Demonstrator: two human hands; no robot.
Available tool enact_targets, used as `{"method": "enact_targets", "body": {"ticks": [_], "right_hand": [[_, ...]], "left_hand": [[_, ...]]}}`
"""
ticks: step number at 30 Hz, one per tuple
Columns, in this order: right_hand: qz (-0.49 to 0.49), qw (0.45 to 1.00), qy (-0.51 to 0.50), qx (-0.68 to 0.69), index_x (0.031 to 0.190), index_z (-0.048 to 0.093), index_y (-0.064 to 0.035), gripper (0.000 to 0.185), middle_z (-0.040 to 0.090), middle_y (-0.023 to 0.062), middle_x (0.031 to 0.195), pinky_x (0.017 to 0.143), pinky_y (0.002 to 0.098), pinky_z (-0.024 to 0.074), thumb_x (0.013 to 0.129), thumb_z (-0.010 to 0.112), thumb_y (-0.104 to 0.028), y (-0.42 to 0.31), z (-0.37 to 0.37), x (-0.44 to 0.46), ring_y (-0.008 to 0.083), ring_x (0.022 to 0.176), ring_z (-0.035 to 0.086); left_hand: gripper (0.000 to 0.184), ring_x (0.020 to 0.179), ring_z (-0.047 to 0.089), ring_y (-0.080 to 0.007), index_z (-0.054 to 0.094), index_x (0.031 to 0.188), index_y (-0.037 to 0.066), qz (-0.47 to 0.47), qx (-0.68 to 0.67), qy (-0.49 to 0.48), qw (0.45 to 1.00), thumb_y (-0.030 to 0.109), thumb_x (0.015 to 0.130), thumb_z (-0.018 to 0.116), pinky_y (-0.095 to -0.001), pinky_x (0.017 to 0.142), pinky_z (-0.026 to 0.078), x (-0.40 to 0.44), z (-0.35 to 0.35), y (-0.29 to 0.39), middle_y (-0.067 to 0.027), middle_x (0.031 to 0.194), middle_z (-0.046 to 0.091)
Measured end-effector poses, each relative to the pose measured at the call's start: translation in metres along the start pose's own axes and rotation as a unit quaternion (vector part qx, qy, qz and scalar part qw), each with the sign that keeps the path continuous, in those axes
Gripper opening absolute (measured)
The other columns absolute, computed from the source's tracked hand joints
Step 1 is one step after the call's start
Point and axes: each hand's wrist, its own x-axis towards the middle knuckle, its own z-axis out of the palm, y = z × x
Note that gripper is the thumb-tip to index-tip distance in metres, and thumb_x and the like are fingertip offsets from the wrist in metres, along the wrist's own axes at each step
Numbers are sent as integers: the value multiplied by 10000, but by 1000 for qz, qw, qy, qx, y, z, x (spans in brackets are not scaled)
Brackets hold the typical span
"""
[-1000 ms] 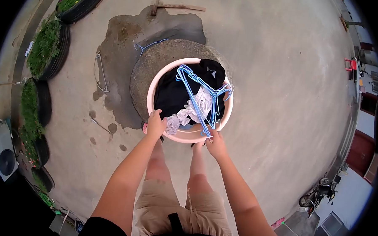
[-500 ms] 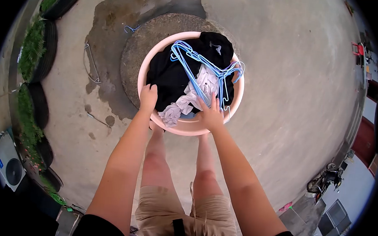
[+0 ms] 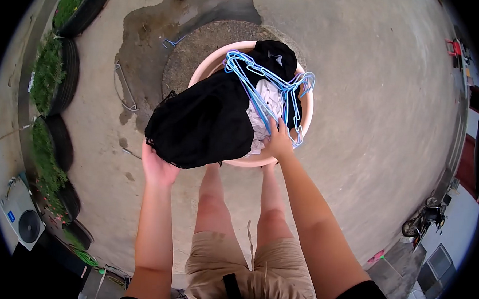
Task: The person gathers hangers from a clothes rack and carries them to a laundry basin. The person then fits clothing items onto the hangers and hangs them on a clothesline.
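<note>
Cloth point(image 3: 203, 126), one, slanting lengthwise near-left to far-right over one basin point(image 3: 249, 160); left hand point(image 3: 161, 168), grip unclear; right hand point(image 3: 279, 144), fingers apart at several hangers point(image 3: 292, 87).

There are two hands point(image 3: 159, 166) point(image 3: 279, 141), one tub point(image 3: 249, 161), one motorcycle point(image 3: 428, 217), several hangers point(image 3: 290, 87).

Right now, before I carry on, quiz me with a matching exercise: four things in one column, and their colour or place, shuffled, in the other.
1. black cloth
2. hangers
3. basin
4. motorcycle

A. pale pink and round
B. at the far right of the view
C. against the left hand, reaching past the left rim
D. mostly blue, lower ends at the right hand

Pairs: 1-C, 2-D, 3-A, 4-B
</note>
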Motion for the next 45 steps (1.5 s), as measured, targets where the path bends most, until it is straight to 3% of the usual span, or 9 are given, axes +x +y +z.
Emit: {"method": "enact_targets", "body": {"ticks": [5,8,12,17,22,24,25,37,45], "right_hand": [[17,984,152,87,1222,498,-41,483,451,246,1286,960,451,423,774,633,-161,-44,-28,-5,425,1127,501],[45,957,111,264,1273,463,-33,531,424,263,1303,991,438,402,792,633,-178,-75,-39,-7,434,1169,467],[4,957,54,285,1427,345,-134,672,290,347,1393,1066,464,322,826,629,-229,-79,-23,5,496,1301,314],[59,964,14,260,1458,302,-200,660,264,358,1410,1085,458,287,875,584,-329,-74,-7,24,482,1311,303],[38,968,0,248,1454,306,-230,625,224,337,1447,1074,463,311,888,544,-348,-64,-6,25,489,1324,292],[23,970,-4,242,1456,300,-235,612,232,331,1449,1073,454,315,897,526,-338,-60,-2,28,483,1322,299],[15,970,-7,241,1456,297,-236,605,235,331,1448,1073,450,316,901,517,-334,-59,-2,28,483,1320,303],[-3,991,46,125,1472,239,-262,717,336,271,1413,900,484,478,835,565,-216,-69,-7,22,467,1146,498],[-66,983,33,166,1443,295,-168,718,423,238,1355,963,452,435,778,565,-127,-49,-9,38,420,1196,468]], "left_hand": [[538,1265,456,-315,432,1357,18,-1,-17,-40,999,349,959,282,-442,1042,398,-20,-4,-6,-127,1394,454],[537,1253,464,-329,476,1325,29,20,-21,-21,999,371,953,294,-446,1043,394,-43,5,-7,-134,1377,473],[561,1247,465,-330,468,1331,32,29,-18,54,998,399,945,294,-442,1041,395,-80,11,-4,-136,1362,481],[553,1200,500,-319,491,1305,48,57,-33,34,997,410,927,312,-441,998,426,-113,10,8,-115,1322,513],[561,1247,455,-352,423,1349,-6,120,-8,-76,990,396,969,329,-478,1067,355,-154,-12,26,-178,1384,448],[545,1243,466,-336,427,1356,5,162,126,-134,969,385,981,319,-473,1070,353,-172,-62,36,-172,1379,458],[518,1229,484,-315,450,1342,13,116,21,-147,982,366,983,329,-462,1055,372,-176,-45,36,-162,1369,474],[508,1216,495,-311,466,1324,10,109,-13,-128,986,360,976,344,-451,1048,382,-201,-6,51,-156,1350,494],[483,1194,512,-312,491,1290,7,110,6,-76,991,335,956,370,-448,1035,396,-175,33,37,-146,1311,525]]}}
